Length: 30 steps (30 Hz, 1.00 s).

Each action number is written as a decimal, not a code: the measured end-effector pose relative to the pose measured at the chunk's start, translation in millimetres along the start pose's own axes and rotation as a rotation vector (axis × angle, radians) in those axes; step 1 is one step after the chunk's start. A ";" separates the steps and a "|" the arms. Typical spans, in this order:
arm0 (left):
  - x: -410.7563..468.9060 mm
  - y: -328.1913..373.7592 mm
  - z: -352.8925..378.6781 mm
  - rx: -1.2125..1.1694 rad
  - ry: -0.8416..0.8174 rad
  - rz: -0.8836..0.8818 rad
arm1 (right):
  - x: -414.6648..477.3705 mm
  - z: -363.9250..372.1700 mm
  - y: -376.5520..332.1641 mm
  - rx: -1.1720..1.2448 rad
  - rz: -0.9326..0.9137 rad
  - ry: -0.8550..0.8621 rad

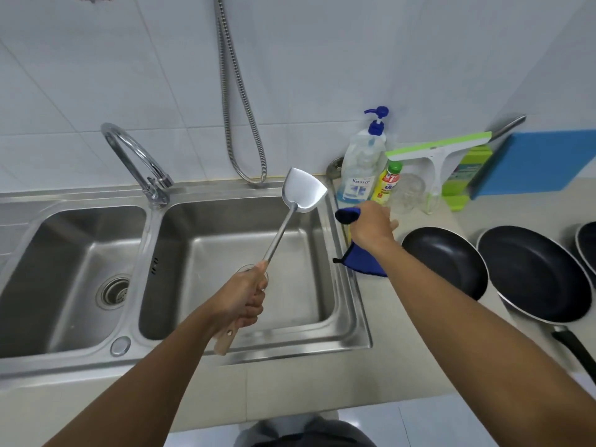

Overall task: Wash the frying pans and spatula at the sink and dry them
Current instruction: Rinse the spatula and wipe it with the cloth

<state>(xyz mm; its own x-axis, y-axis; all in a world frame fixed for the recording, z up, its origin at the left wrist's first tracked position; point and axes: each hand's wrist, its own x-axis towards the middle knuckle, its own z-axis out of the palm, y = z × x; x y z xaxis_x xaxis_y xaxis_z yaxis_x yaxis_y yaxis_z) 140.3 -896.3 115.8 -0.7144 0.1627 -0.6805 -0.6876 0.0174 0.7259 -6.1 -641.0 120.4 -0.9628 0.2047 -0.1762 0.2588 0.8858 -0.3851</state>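
My left hand (pixel 245 298) grips the wooden handle of a steel spatula (pixel 301 191), holding it up over the right basin of the double sink (pixel 351 285), blade pointing away from me. My right hand (pixel 371 227) holds a blue cloth (pixel 361 262) just right of the sink's edge, over the counter. Three black frying pans lie on the counter to the right: a small pan (pixel 445 259), a larger pan (pixel 535 272) with its handle toward me, and a third pan (pixel 587 246) cut off by the frame's edge.
A curved tap (pixel 135 156) stands between the basins, and a metal hose (pixel 238 124) hangs on the tiled wall. Behind my right hand stand a pump soap bottle (pixel 361 166), a yellow bottle (pixel 387 182), a green squeegee (pixel 438 150) and a blue board (pixel 541 162).
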 end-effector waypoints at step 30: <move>4.0 -14.5 115.6 -0.016 -0.079 0.012 | -65.0 10.1 44.8 1.088 0.121 -0.386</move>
<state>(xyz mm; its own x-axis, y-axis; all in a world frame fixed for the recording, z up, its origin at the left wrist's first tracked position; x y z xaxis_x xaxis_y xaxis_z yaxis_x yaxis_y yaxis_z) 162.5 -781.8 114.0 -0.7107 0.2402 -0.6612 -0.6812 -0.0003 0.7321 68.8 -618.8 105.5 -0.8881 -0.0431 -0.4577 0.4579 0.0050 -0.8890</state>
